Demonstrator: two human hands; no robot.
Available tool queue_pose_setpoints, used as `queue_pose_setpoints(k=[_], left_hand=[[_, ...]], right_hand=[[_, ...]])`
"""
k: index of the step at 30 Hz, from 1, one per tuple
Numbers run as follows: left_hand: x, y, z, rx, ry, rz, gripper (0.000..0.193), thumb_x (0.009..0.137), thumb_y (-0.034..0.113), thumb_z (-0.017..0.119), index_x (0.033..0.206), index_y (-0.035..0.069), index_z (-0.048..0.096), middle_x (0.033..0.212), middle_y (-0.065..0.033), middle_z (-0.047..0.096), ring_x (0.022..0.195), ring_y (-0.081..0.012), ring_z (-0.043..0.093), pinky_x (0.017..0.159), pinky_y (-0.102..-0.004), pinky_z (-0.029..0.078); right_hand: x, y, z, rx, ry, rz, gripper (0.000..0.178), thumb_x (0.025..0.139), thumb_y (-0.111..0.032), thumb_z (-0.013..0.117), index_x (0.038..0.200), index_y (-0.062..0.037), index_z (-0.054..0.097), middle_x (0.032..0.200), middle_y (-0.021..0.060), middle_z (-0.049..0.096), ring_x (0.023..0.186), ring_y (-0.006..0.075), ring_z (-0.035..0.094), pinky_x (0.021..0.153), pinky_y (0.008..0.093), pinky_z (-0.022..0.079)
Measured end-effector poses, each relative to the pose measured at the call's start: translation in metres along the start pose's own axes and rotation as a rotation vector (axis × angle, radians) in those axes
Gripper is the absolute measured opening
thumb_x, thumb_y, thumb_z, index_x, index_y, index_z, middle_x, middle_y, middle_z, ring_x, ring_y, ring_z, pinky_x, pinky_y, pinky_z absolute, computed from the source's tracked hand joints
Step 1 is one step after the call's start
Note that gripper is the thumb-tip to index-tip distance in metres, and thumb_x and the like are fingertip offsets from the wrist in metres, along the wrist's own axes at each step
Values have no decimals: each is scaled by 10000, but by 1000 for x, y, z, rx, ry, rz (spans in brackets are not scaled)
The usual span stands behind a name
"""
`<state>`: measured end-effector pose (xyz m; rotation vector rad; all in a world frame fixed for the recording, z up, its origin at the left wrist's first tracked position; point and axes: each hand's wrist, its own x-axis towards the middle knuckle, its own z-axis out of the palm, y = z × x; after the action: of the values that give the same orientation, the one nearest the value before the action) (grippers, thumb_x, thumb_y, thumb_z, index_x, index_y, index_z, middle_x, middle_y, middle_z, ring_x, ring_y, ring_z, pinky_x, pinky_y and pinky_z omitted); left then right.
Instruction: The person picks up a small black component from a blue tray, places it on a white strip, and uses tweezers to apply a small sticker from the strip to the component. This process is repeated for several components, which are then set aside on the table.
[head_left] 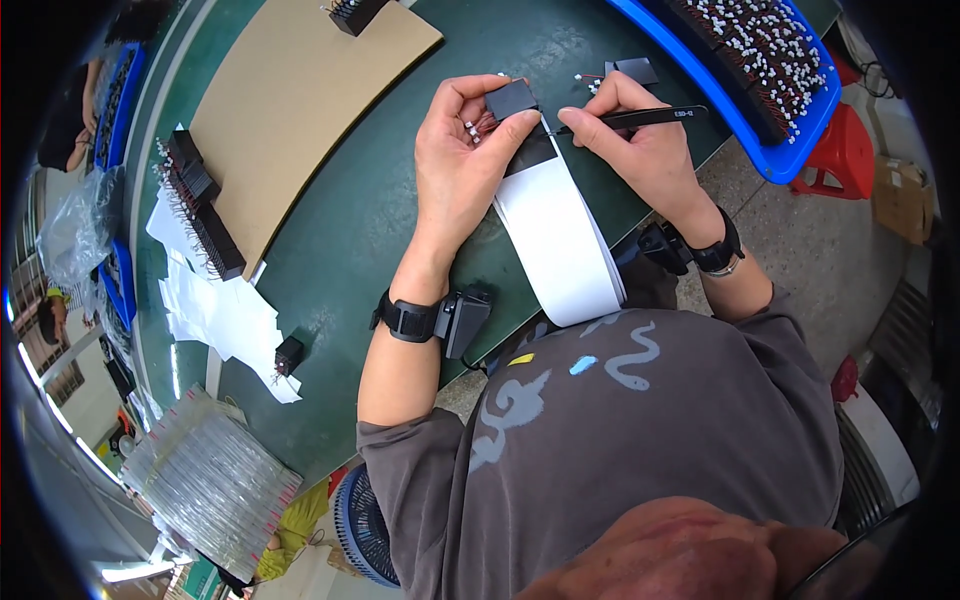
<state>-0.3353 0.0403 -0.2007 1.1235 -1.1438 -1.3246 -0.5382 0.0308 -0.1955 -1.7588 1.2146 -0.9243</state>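
My left hand (455, 160) is closed round a small dark rectangular block (511, 98), thumb over its near side. Thin red-brown wires with white connectors (474, 130) stick out beside its fingers. In my right hand (650, 155) is a pair of black tweezers (655, 116), pinched like a pen. Their tips point left and sit close to the block, by a thin pale sliver whose kind I cannot make out. Beneath both hands a stack of long white paper strips (558, 240) hangs over the table's near edge, with a dark band at its far end.
Another dark wired block (632, 70) lies beyond my right hand on the green table (345, 215). A blue tray (822, 125) of wired blocks stands far right, above a red stool (840, 155). To the left are a brown board (300, 90), rows of blocks (215, 235) and white sheets (220, 315).
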Motion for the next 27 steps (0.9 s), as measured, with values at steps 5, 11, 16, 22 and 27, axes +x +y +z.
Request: queue_pose_setpoints(k=[5,11,16,22,27], left_hand=[[1,2,1,-11,-3,1,353,889,39,748,1179,-22,556,1065,-88,704,912,-85,641,805,-223,531],[0,5,-1,17,-41,-27,356,912,-29,690,1231,-47,532,1203,-175,682,1069,-175,676,949,-277,541],[-1,3,-1,-3,-53,-21,362,901,-25,701,1224,-41,537,1215,-150,672,1058,-146,661,925,-256,541],[-5,5,-4,3,-158,-3,365,888,-44,696,1222,-38,548,1224,-106,657,1035,-100,641,905,-222,540],[-6,7,-1,0,-152,-13,366,886,-52,687,1227,-35,556,1206,-98,663,1035,-97,642,906,-219,541]], right_hand=[[0,2,0,28,-23,9,153,923,-134,739,867,-41,632,757,-17,642,699,26,549,648,205,423],[-4,1,-1,167,-57,-157,124,929,-94,719,869,-48,621,751,-5,640,701,52,578,642,221,433],[-17,-11,-1,244,-66,-611,126,960,-95,676,871,-50,598,755,17,647,664,81,600,590,221,438],[-12,-15,1,681,218,73,190,1012,-160,618,851,-70,575,764,33,659,620,68,582,533,186,413],[2,-6,8,713,221,154,215,1034,-193,596,849,-85,576,772,39,667,610,53,570,513,166,392]])
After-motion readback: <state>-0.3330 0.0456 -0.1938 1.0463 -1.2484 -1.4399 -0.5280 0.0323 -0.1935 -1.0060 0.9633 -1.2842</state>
